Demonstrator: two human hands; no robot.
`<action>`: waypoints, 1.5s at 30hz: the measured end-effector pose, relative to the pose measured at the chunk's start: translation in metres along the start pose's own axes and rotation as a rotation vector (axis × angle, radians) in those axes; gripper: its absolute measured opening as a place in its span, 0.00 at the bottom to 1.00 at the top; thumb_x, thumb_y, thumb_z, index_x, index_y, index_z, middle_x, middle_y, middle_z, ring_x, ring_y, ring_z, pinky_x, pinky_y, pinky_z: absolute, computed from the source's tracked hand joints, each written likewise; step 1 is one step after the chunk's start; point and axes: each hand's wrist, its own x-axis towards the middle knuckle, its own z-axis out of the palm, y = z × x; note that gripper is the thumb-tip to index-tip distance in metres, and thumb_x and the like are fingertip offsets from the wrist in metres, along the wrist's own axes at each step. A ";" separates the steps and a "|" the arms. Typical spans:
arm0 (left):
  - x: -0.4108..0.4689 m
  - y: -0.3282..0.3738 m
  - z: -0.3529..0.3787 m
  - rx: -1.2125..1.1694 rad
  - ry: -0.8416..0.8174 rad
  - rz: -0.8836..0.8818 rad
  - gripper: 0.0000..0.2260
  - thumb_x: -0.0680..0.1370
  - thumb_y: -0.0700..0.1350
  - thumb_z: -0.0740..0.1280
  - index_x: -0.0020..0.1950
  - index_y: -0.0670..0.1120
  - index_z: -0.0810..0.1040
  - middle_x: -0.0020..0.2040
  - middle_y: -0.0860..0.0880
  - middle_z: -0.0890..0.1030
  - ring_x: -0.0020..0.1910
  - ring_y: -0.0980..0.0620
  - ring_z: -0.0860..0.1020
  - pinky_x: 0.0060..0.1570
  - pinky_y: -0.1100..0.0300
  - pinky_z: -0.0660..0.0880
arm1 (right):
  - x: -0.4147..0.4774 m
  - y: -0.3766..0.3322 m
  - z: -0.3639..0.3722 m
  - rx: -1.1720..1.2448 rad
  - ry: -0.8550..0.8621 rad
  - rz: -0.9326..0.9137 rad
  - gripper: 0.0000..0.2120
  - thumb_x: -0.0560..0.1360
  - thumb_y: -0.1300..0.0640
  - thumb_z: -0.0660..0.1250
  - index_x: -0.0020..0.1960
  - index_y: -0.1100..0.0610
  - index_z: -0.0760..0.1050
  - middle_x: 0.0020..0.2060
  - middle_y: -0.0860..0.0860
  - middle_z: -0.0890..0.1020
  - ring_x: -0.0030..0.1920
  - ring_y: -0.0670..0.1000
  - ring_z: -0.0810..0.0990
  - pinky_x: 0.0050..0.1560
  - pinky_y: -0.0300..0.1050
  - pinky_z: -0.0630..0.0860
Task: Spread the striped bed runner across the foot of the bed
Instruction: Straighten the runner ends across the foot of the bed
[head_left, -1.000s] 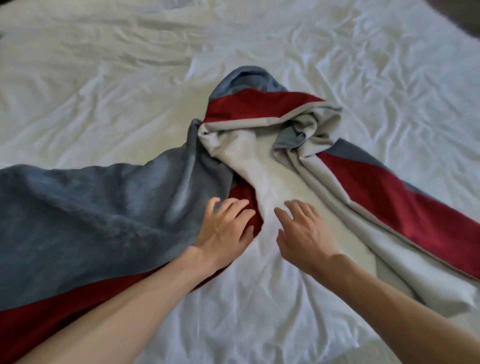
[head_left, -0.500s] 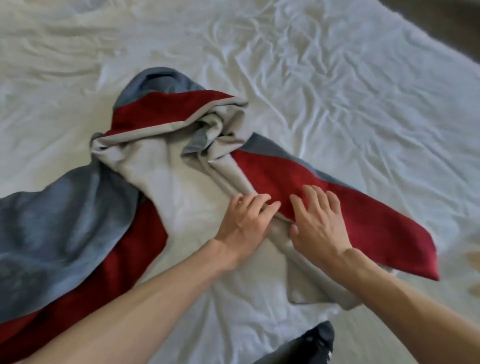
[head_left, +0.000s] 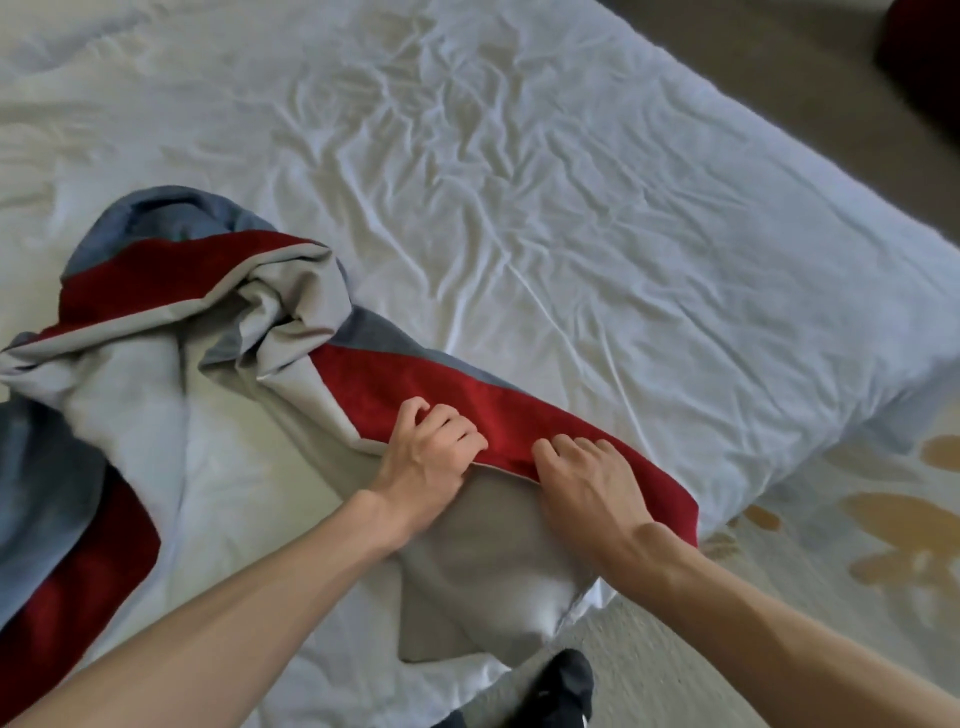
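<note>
The striped bed runner (head_left: 415, 384) lies crumpled on the near left part of the bed (head_left: 649, 249), twisted so its pale grey backing (head_left: 483, 551) faces up in places. 1 end trails toward the bed's near corner, and the rest is heaped and folded over itself at the left. The left hand (head_left: 431, 457) has its fingers curled round the folded edge of the red stripe. The right hand (head_left: 592, 483), just beside it, bends its fingers over the same edge and seems to pinch it, though its thumb is hidden from me.

The trouble I would expect is the twist. With the 2 hands so close together, a pull may drag the whole heap along as a rope and not open it flat, or turn the grey side up. A hard tug could also slide the loose end off the corner onto the patterned carpet (head_left: 872, 566), and it would rumple the already creased white sheet further.

The bed's right edge and near corner are close to the hands. Beyond them, a wide stretch of sheet runs to the right and far side. The person's dark-socked foot (head_left: 563, 680) stands against the near edge.
</note>
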 end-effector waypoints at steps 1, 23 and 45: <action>-0.001 -0.001 -0.002 -0.006 0.012 0.000 0.15 0.61 0.32 0.62 0.40 0.45 0.82 0.38 0.50 0.82 0.41 0.46 0.80 0.47 0.51 0.64 | -0.002 -0.002 0.001 0.024 0.017 0.004 0.10 0.65 0.65 0.65 0.35 0.55 0.65 0.30 0.52 0.74 0.29 0.56 0.72 0.32 0.47 0.62; -0.192 -0.051 -0.040 0.023 -0.101 0.110 0.15 0.64 0.34 0.55 0.41 0.43 0.80 0.36 0.47 0.79 0.36 0.45 0.77 0.44 0.52 0.70 | -0.096 -0.193 0.037 0.218 -0.084 -0.113 0.09 0.77 0.50 0.55 0.44 0.54 0.66 0.41 0.51 0.77 0.40 0.57 0.78 0.35 0.49 0.68; -0.166 -0.036 -0.047 0.028 -0.386 0.086 0.24 0.59 0.38 0.68 0.55 0.47 0.73 0.77 0.41 0.48 0.61 0.46 0.69 0.53 0.50 0.70 | -0.063 -0.155 0.041 0.216 0.134 0.015 0.06 0.72 0.61 0.61 0.42 0.54 0.76 0.36 0.50 0.75 0.40 0.54 0.73 0.46 0.47 0.64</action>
